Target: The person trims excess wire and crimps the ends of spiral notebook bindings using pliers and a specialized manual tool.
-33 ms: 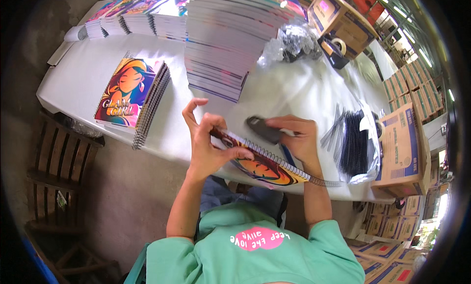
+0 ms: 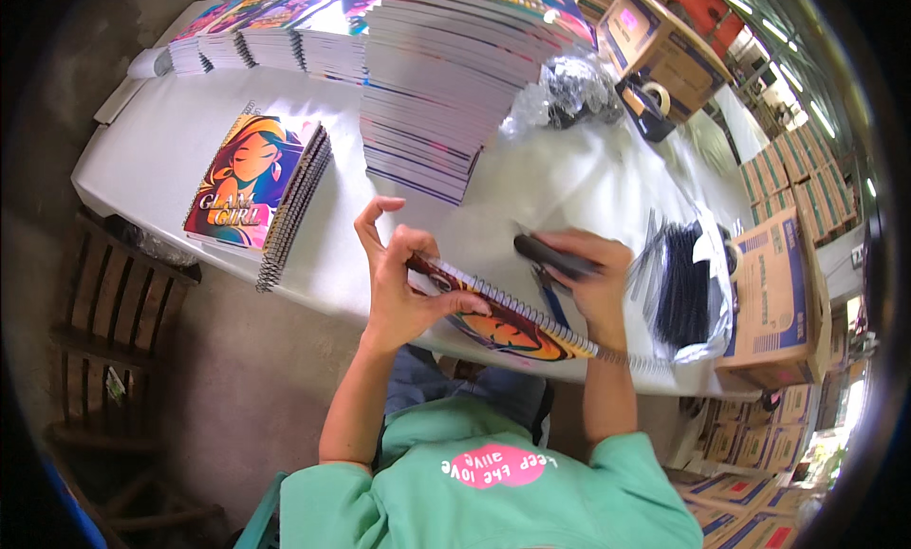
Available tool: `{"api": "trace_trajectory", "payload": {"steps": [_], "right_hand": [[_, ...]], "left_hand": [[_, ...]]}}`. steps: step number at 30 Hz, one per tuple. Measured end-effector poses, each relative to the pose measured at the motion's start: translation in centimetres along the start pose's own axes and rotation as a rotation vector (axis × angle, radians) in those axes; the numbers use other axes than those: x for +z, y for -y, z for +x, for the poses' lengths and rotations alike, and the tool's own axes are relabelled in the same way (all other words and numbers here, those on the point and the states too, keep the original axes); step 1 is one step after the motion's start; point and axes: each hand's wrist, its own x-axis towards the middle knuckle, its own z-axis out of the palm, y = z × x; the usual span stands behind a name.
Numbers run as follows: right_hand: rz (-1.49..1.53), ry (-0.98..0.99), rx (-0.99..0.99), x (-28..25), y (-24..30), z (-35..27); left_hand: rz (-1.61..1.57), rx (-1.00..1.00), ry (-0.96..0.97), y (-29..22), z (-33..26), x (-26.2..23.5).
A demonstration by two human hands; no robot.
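Note:
My left hand (image 2: 403, 283) grips a spiral notebook (image 2: 508, 331) near its left end, thumb on the colourful cover, index finger raised. The notebook tilts with its spine upward, over the table's front edge. A wire coil (image 2: 645, 363) runs along that spine and sticks out past its right end. Curled around a dark-handled hand tool (image 2: 555, 257), my right hand (image 2: 603, 274) is just beyond the spine; blur hides the tool's exact kind. To the left lies a small pile of coil-bound notebooks (image 2: 249, 184) with an illustrated face on the top cover.
A tall stack of notebooks (image 2: 427, 103) stands at the table's (image 2: 142, 160) middle back, with more piles (image 2: 275, 46) behind left. Loose black coils (image 2: 685, 293) lie right, beside a cardboard box (image 2: 773, 297). A tape dispenser (image 2: 650, 108) and crumpled plastic (image 2: 569, 89) are farther back. A wooden chair (image 2: 114, 331) stands left.
My right hand has shifted slightly right with the dark tool, which has turned and now shows its length. The left hand and the notebook stay nearly in place.

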Motion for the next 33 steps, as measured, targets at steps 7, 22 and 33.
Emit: {"api": "trace_trajectory", "payload": {"steps": [7, 22, 33], "right_hand": [[0.446, 0.171, -0.123, 1.4, -1.4, 0.6], [0.115, 0.289, -0.241, 3.7, 1.7, 3.6], [-1.027, -0.123, 0.068, -3.8, -8.0, -1.0]], "left_hand": [[-0.116, -0.080, 0.022, 0.0, -0.2, 0.1], [-0.443, -0.355, 0.135, 1.6, 0.0, -0.5], [-0.287, -0.366, -0.082, -0.8, -0.3, -1.1]]}}
